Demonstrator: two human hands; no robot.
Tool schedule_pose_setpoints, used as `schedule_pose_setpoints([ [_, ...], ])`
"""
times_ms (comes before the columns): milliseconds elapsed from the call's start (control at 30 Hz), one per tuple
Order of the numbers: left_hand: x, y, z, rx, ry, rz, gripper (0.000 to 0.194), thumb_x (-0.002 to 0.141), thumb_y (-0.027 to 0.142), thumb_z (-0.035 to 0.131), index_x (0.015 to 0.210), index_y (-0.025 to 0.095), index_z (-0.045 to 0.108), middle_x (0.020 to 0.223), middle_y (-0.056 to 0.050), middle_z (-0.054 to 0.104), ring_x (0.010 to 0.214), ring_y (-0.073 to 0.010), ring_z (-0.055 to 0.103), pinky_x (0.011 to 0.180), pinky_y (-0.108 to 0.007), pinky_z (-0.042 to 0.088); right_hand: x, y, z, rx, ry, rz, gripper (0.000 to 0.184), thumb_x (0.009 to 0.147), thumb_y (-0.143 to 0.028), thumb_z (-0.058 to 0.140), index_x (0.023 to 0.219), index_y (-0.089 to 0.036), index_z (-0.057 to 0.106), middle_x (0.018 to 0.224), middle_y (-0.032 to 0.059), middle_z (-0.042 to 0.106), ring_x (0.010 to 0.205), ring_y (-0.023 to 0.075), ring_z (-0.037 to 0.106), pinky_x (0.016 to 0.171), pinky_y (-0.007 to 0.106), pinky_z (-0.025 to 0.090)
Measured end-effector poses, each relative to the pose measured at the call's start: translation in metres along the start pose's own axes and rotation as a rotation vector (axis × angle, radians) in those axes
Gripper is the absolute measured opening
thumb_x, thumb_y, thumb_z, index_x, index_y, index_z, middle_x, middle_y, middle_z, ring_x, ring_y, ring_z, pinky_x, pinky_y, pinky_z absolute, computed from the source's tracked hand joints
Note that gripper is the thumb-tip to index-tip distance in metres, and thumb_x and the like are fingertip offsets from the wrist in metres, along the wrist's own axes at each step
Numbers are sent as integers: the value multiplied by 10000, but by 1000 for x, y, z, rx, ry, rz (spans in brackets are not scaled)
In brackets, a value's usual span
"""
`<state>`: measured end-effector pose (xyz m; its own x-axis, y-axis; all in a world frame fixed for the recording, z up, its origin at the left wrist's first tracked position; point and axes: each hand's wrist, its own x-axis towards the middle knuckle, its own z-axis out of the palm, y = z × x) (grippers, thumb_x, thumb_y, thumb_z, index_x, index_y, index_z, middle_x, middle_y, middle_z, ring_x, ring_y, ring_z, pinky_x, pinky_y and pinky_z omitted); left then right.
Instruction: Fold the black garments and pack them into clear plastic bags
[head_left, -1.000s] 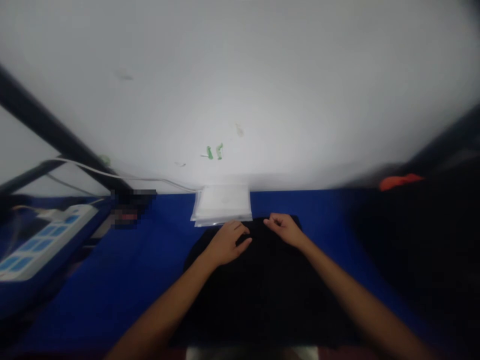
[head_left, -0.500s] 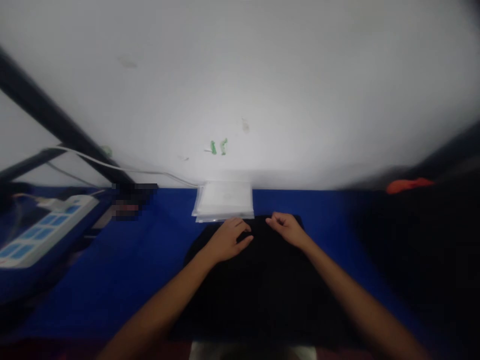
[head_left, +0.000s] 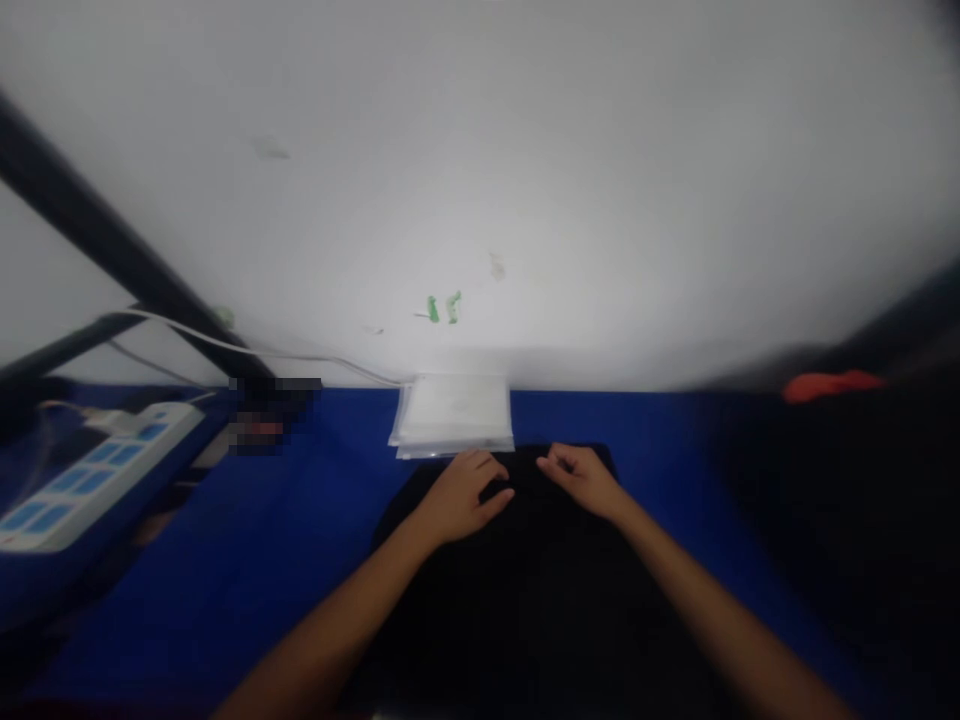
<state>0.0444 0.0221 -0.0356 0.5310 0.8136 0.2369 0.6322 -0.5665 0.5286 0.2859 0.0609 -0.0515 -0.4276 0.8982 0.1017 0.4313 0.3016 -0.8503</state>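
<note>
A black item that looks like cloth (head_left: 540,600) lies in front of me on the blue-covered surface; its kind is too dark to make out. My left hand (head_left: 466,497) rests on its upper left part, fingers bent and thumb apart, with nothing visible between them. Near the far right corner of the black item is my right hand (head_left: 583,478), its fingers curled in toward the thumb. Whatever those fingers may hold is hidden. Just beyond my left hand, a small stack of clear plastic bags with white contents (head_left: 456,412) lies against the wall.
On the left sits a white power strip with blue sockets (head_left: 97,480). A white cable (head_left: 300,357) runs along the wall (head_left: 600,200) to the plastic bags. A dark frame bar (head_left: 112,230) slants at the left. Something orange (head_left: 832,385) shows at the right, above a dark mass.
The camera view has tilted and shifted slightly. Both hands keep nearly the same pose and place on the black item.
</note>
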Motion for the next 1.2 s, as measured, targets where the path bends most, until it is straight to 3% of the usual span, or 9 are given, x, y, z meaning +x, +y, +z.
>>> schedule_pose_setpoints([
  [400, -1, 0, 1, 25, 13, 1, 155, 910, 337, 563, 984, 205, 596, 1025, -42, 630, 982, -215, 572, 907, -386, 441, -3, 0, 1, -55, -2, -20, 397, 905, -501, 509, 653, -195, 487, 591, -38, 455, 561, 113, 407, 534, 229, 316],
  [800, 1, 1, 1, 43, 10, 15, 161, 911, 336, 561, 978, 195, 600, 997, -55, 623, 966, -220, 575, 902, -414, 467, -7, -8, 1, -160, -71, -45, 310, 921, -407, 524, 704, -185, 542, 599, -30, 534, 549, 115, 479, 536, 233, 335],
  [900, -5, 19, -11, 19, 27, 27, 197, 911, 323, 566, 1060, 198, 596, 1096, -75, 594, 1050, -224, 553, 944, -408, 457, -12, -18, -6, -234, -184, -54, 229, 903, -390, 567, 808, -184, 594, 670, -12, 594, 592, 129, 533, 570, 242, 378],
  [1000, -21, 51, -32, -46, 35, 49, 222, 939, 314, 529, 1135, 218, 570, 1167, -74, 570, 1101, -206, 530, 970, -373, 442, -29, -37, -21, -247, -310, -108, 244, 862, -398, 635, 987, -189, 617, 857, 33, 647, 775, 174, 598, 700, 279, 453],
  [1100, -47, 76, -46, -38, -114, 105, 127, 962, 263, 488, 1017, 228, 597, 982, -29, 636, 956, -183, 577, 916, -352, 448, -55, -54, -32, -199, -373, -139, 352, 857, -410, 644, 1135, -204, 578, 1077, 71, 626, 1006, 213, 577, 887, 341, 459],
  [1200, -81, 81, -45, 31, -265, 73, 165, 963, 180, 439, 959, 227, 596, 856, -4, 656, 806, -168, 603, 862, -344, 460, -87, -61, -31, -141, -403, -115, 384, 863, -409, 636, 1189, -227, 546, 1199, 85, 583, 1139, 227, 535, 985, 377, 436],
])
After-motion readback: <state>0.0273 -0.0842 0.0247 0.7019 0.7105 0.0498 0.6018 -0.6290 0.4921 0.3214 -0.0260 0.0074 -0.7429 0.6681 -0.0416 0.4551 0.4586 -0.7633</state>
